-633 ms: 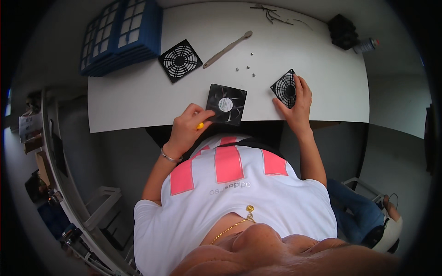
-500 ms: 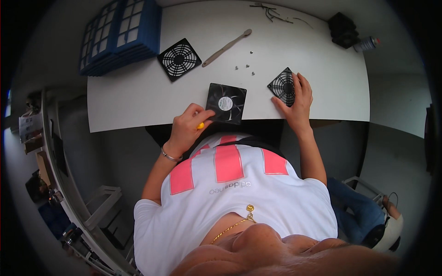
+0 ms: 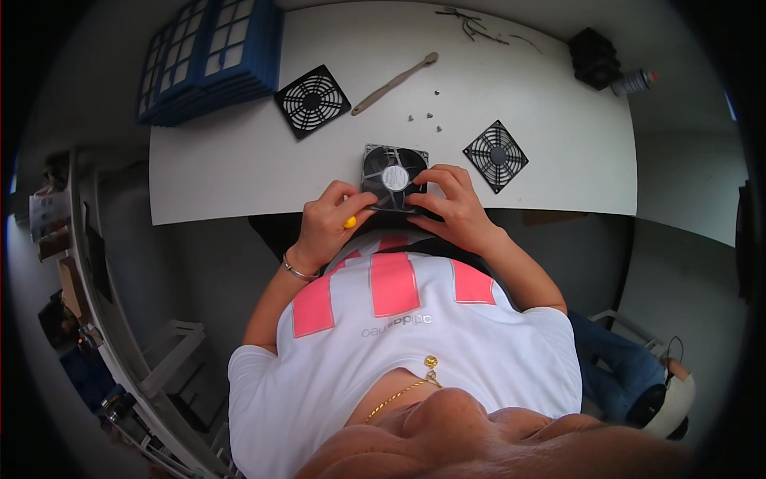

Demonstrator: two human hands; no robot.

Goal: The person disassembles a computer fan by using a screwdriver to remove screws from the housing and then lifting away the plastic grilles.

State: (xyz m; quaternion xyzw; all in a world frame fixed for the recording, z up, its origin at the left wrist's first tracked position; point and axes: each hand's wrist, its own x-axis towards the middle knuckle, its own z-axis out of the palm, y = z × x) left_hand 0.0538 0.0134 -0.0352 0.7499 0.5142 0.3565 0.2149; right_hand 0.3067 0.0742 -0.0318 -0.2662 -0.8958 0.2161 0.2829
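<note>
While left hand (image 3: 331,219) pinches cooling fan (image 3: 395,177) by corner, right hand (image 3: 451,207) curls around side; probably light, stiff; grip frame (image 3: 369,152).

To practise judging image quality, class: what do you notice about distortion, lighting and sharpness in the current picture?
Head view: the far edge of the white table bows and the corners fall to black; the tabletop is bright, the space beneath it dim; print on the label of the black fan is too small to read.
</note>
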